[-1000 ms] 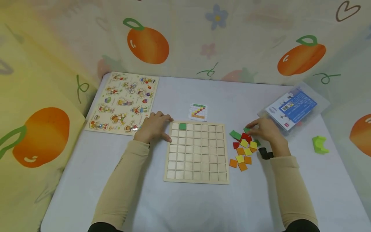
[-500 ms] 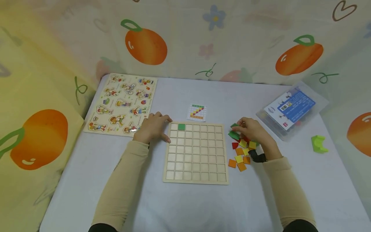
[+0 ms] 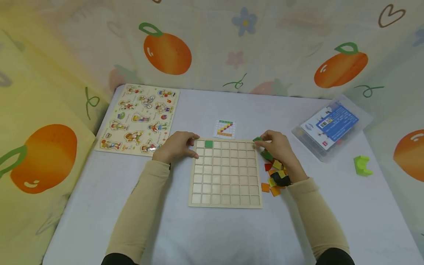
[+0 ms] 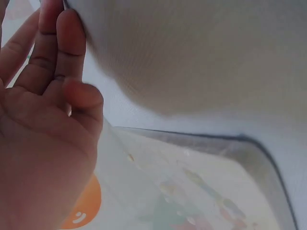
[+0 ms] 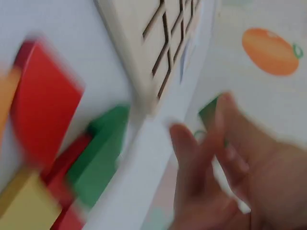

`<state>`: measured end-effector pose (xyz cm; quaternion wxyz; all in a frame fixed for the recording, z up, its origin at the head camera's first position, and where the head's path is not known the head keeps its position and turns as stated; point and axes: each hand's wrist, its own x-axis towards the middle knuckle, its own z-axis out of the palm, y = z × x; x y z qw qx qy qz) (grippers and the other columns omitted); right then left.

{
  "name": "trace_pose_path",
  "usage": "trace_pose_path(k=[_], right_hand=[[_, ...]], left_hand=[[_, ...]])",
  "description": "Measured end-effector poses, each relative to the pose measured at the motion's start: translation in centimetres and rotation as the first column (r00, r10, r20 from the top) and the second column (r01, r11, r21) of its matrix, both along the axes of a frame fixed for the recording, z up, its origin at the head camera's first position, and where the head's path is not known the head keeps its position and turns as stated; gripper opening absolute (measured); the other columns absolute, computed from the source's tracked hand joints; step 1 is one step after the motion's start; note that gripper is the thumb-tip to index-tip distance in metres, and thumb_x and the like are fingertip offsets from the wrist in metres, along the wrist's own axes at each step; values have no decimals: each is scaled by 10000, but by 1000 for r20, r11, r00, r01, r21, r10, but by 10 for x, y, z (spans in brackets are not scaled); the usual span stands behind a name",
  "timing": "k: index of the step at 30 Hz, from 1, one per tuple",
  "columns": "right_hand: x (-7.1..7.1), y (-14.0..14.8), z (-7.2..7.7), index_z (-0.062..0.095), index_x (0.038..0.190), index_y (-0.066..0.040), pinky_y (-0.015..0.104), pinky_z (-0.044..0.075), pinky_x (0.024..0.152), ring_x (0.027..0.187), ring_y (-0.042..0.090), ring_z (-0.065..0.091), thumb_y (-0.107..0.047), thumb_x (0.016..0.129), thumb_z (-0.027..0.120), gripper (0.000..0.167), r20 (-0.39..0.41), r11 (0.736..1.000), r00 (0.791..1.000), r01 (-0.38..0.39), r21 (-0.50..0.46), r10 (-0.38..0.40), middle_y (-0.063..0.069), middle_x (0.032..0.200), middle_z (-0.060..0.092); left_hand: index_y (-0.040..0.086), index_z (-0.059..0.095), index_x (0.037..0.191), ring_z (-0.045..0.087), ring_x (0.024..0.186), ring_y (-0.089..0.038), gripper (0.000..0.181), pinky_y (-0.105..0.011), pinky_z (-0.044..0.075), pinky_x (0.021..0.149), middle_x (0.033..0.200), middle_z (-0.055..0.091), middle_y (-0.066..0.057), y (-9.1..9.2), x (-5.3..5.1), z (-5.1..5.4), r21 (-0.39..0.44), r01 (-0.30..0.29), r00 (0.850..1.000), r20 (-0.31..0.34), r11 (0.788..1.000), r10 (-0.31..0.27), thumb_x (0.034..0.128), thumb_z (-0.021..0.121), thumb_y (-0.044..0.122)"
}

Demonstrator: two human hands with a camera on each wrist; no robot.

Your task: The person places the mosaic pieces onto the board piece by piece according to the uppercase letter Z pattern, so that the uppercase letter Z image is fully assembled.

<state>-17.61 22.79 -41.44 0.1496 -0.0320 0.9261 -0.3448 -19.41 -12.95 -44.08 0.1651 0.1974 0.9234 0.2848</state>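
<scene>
My right hand [image 3: 275, 144] pinches a small green tile [image 3: 257, 139] between thumb and fingers, above the top right corner of a wooden grid board [image 3: 225, 208]. The right wrist view shows that green tile [image 5: 209, 113] at the blurred fingertips. My left hand [image 3: 176, 146] rests at the board's upper left edge, thumb and fingers touching the rim. In the left wrist view this hand [image 4: 48, 124] has its fingers lightly bent. One green tile [image 3: 208, 144] lies in a top-row cell. Loose tiles in green, red, yellow [image 3: 277, 165] and orange [image 3: 275, 191] lie right of the board, partly under the right wrist.
A card with a coloured pattern [image 3: 225, 129] lies behind the board. A picture puzzle board [image 3: 139, 117] is at the back left. On the right are a clear plastic box [image 3: 331, 125] with a blue label and a lime-green curved piece [image 3: 363, 165]. Fruit-print cloth hangs behind.
My right hand has moved left from the tile pile to the board's upper right corner, bringing a green tile. The left hand stays at the board, which has shifted very slightly.
</scene>
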Motion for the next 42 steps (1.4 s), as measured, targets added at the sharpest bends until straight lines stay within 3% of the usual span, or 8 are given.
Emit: trace_pose_path(k=[3, 5, 13, 21, 28, 32, 37, 42], right_hand=[[-4, -22, 1, 790, 1056, 6, 201, 398, 538, 649, 170, 629, -267, 903, 805, 313, -131, 999, 991, -11, 50, 17, 236, 1108, 778], [-10, -40, 1, 811, 1062, -11, 211, 401, 548, 681, 210, 633, -243, 895, 810, 286, -141, 997, 988, -56, 51, 62, 222, 1096, 786], [-34, -95, -7, 772, 1195, -55, 375, 579, 875, 1058, 319, 709, -235, 959, 743, 298, 30, 973, 977, -213, 90, 211, 175, 1178, 769], [-42, -110, -11, 827, 1031, -161, 354, 563, 772, 1109, 280, 692, -284, 910, 800, 174, 87, 967, 977, -205, 153, 194, 57, 1241, 745], [-38, -115, -9, 824, 1101, -199, 408, 583, 801, 1145, 273, 699, -302, 903, 802, 224, 76, 949, 973, -231, 214, 219, 36, 1257, 759], [-34, -110, -11, 827, 1096, -212, 360, 572, 773, 1132, 261, 710, -337, 919, 783, 221, 42, 954, 977, -214, 211, 210, 38, 1237, 776], [-31, -89, -6, 834, 1072, -183, 285, 511, 702, 1088, 273, 710, -357, 913, 788, 240, 36, 978, 992, -128, 167, 124, 64, 1206, 785], [-27, -48, 2, 831, 1084, -167, 305, 497, 710, 1139, 318, 681, -366, 905, 797, 269, 52, 970, 998, -39, 239, 27, 117, 1287, 747]], left_hand=[[13, 635, 1385, 560, 914, -215, 756, -373, 471, 884, 1027, 687, -104, -1, 0, -1, -7, -6, 1000, 7, 1000, 6, 738, 927, 275], [19, 626, 1399, 561, 935, -218, 766, -374, 471, 895, 1049, 690, -104, -2, 0, 0, -16, -7, 1000, 21, 1000, 8, 742, 928, 272], [32, 530, 1495, 569, 1056, -253, 885, -427, 488, 1013, 1189, 688, -142, 1, -2, 7, -101, 68, 994, 90, 993, -59, 737, 932, 251], [46, 501, 1518, 590, 1122, -275, 906, -453, 481, 1082, 1265, 669, -165, 4, 1, 10, -106, 60, 991, 122, 993, -47, 747, 925, 259], [44, 509, 1512, 606, 1149, -293, 904, -464, 483, 1087, 1264, 674, -168, 2, 0, 12, -109, 60, 992, 118, 992, -47, 742, 928, 265], [29, 521, 1499, 601, 1149, -308, 899, -465, 485, 1064, 1234, 686, -156, 3, 0, 13, -121, 67, 994, 95, 990, -56, 737, 931, 271], [50, 554, 1479, 554, 1114, -312, 895, -449, 468, 990, 1152, 686, -110, 4, 1, 10, -138, 56, 997, 58, 989, -48, 712, 941, 301], [79, 572, 1473, 514, 1076, -302, 902, -429, 447, 922, 1101, 668, -83, 3, 3, 10, -155, 35, 999, 33, 987, -30, 690, 947, 323]])
